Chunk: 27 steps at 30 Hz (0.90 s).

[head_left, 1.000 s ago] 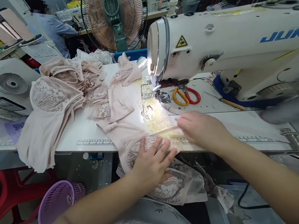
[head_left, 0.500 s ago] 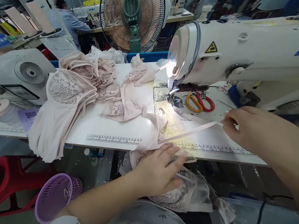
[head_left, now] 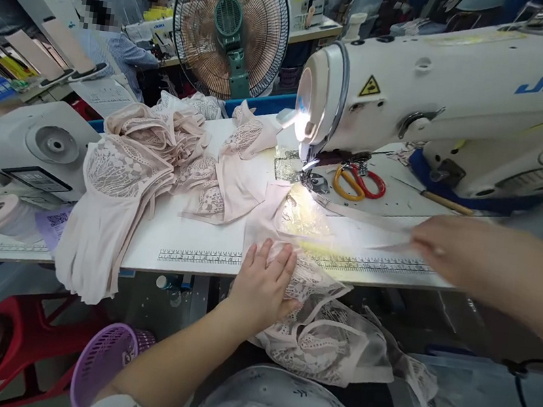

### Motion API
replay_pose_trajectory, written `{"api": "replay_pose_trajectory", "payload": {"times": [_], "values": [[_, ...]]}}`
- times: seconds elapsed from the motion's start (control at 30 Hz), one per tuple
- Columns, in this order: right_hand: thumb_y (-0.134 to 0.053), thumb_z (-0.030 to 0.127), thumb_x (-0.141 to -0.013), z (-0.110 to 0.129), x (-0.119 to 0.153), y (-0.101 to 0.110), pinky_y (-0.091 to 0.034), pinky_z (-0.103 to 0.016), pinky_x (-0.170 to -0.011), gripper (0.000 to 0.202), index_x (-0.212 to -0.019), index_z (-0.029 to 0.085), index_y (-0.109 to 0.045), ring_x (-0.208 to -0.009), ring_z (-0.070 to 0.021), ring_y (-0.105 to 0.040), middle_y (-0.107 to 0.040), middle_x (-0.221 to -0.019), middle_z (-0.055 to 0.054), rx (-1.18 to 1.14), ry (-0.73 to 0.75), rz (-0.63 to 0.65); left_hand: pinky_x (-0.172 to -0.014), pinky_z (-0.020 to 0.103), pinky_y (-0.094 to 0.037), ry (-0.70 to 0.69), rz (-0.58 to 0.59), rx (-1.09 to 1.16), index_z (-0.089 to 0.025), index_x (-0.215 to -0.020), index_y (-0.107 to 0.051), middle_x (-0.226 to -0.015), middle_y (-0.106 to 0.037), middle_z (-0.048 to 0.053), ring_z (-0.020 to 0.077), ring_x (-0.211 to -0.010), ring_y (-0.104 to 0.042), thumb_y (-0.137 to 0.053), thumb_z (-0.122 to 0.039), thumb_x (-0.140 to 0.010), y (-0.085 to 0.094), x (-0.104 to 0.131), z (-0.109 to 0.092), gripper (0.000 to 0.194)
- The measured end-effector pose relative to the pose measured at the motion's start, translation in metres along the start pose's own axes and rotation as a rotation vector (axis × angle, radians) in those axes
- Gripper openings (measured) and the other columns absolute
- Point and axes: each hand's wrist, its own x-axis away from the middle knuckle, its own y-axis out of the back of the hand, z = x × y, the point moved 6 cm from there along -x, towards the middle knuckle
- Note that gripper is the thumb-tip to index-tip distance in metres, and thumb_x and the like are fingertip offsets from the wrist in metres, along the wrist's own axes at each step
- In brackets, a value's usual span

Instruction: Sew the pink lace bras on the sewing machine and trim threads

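My left hand (head_left: 264, 288) lies flat with fingers apart on a pale pink lace bra piece (head_left: 302, 273) at the table's front edge. Part of that piece hangs over the edge onto my lap, showing lace and sheer mesh. My right hand (head_left: 458, 249), smeared by motion, is closed on a narrow pale pink elastic strip (head_left: 373, 217). The strip stretches across the table from beside the presser foot (head_left: 311, 172) of the sewing machine (head_left: 415, 82). A bright lamp lights the needle area, and the fine detail of the stitching there cannot be made out.
Orange-and-red-handled scissors (head_left: 353, 182) lie right of the needle. A wooden-handled tool (head_left: 447, 202) rests behind my right hand. Stacked lace bra pieces (head_left: 121, 172) fill the left side, near a second machine (head_left: 36, 141). A fan (head_left: 231, 27) stands behind; a purple basket (head_left: 103, 368) is below.
My left hand has slid left and flattened on the lace. My right hand has shifted slightly right and down with the strip. The fabric near the needle now lies flatter.
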Motion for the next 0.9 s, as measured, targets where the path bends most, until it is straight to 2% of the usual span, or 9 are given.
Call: {"api": "replay_pose_trajectory", "payload": {"times": [0.03, 0.17, 0.27, 0.37, 0.47, 0.63, 0.7, 0.8, 0.9], "values": [[-0.056, 0.018, -0.075, 0.021, -0.006, -0.005, -0.04, -0.033, -0.06, 0.013, -0.066, 0.019, -0.065, -0.066, -0.0212, -0.06, -0.067, -0.074, -0.009, -0.013, 0.06, 0.022, -0.106, 0.052, -0.032, 0.004, 0.01, 0.011, -0.013, -0.142, -0.038, -0.147, -0.041, 0.009, 0.038, -0.133, -0.037, -0.035, -0.062, -0.09, 0.002, 0.0, 0.0, 0.072], [-0.049, 0.031, -0.088, 0.095, -0.029, -0.013, -0.042, -0.034, -0.073, 0.026, -0.097, 0.013, -0.066, -0.092, -0.0246, -0.06, -0.067, -0.1, -0.013, -0.034, 0.15, -0.099, -0.105, 0.051, -0.036, 0.005, 0.069, 0.076, -0.015, -0.14, -0.042, -0.143, -0.046, 0.01, 0.0357, -0.132, -0.039, -0.04, -0.06, -0.088, 0.013, -0.005, 0.004, 0.069], [-0.048, 0.018, -0.087, 0.132, -0.044, -0.017, -0.034, -0.031, -0.06, 0.017, -0.082, 0.014, -0.065, -0.075, -0.0205, -0.058, -0.065, -0.081, -0.009, -0.024, 0.236, -0.194, -0.107, 0.047, -0.036, 0.037, 0.054, 0.128, -0.012, -0.133, -0.049, -0.136, -0.052, 0.012, 0.0301, -0.129, -0.044, -0.041, -0.052, -0.091, 0.02, -0.014, 0.009, 0.058], [-0.046, 0.006, -0.083, 0.146, -0.056, -0.024, -0.028, -0.03, -0.057, 0.02, -0.074, 0.015, -0.062, -0.068, -0.0182, -0.054, -0.062, -0.074, -0.006, -0.014, 0.286, -0.236, -0.107, 0.04, -0.038, 0.104, -0.026, 0.124, -0.003, -0.128, -0.052, -0.132, -0.054, 0.018, 0.0276, -0.127, -0.047, -0.04, -0.042, -0.093, 0.016, -0.023, 0.014, 0.053], [-0.045, 0.006, -0.083, 0.147, -0.061, -0.031, -0.027, -0.029, -0.058, 0.022, -0.072, 0.015, -0.062, -0.067, -0.0172, -0.052, -0.062, -0.073, -0.006, -0.009, 0.307, -0.255, -0.107, 0.044, -0.038, 0.136, -0.053, 0.044, 0.001, -0.129, -0.05, -0.135, -0.051, 0.023, 0.0306, -0.13, -0.044, -0.037, -0.041, -0.094, 0.003, -0.028, 0.017, 0.056], [-0.047, 0.005, -0.076, 0.128, -0.069, -0.034, -0.024, -0.029, -0.053, 0.02, -0.065, 0.016, -0.059, -0.063, -0.0167, -0.049, -0.059, -0.066, -0.006, 0.007, 0.253, -0.238, -0.107, 0.05, -0.036, 0.113, -0.001, 0.006, -0.009, -0.135, -0.047, -0.143, -0.044, 0.016, 0.0343, -0.133, -0.038, -0.036, -0.042, -0.095, -0.005, -0.029, 0.016, 0.053], [-0.047, 0.003, -0.075, 0.11, -0.077, -0.027, -0.025, -0.029, -0.052, 0.021, -0.064, 0.016, -0.059, -0.061, -0.0164, -0.049, -0.059, -0.066, -0.007, 0.018, 0.177, -0.239, -0.105, 0.054, -0.037, 0.123, 0.025, 0.021, -0.013, -0.136, -0.047, -0.145, -0.042, 0.012, 0.037, -0.133, -0.038, -0.035, -0.043, -0.095, -0.002, -0.029, 0.016, 0.052], [-0.041, 0.008, -0.083, 0.074, -0.081, -0.007, -0.027, -0.03, -0.052, 0.024, -0.071, 0.012, -0.061, -0.064, -0.0199, -0.052, -0.061, -0.07, -0.014, 0.051, -0.032, -0.295, -0.104, 0.058, -0.036, 0.139, 0.06, 0.031, -0.015, -0.137, -0.046, -0.147, -0.041, 0.01, 0.039, -0.131, -0.039, -0.034, -0.044, -0.096, 0.001, -0.03, 0.016, 0.052], [-0.035, 0.019, -0.091, 0.049, -0.056, 0.012, -0.033, -0.032, -0.054, 0.032, -0.081, 0.008, -0.063, -0.074, -0.0263, -0.058, -0.063, -0.08, -0.02, 0.064, -0.18, -0.351, -0.104, 0.058, -0.035, 0.135, 0.065, 0.025, -0.015, -0.137, -0.046, -0.147, -0.04, 0.011, 0.0389, -0.13, -0.04, -0.035, -0.045, -0.095, 0.001, -0.031, 0.015, 0.053]]}}
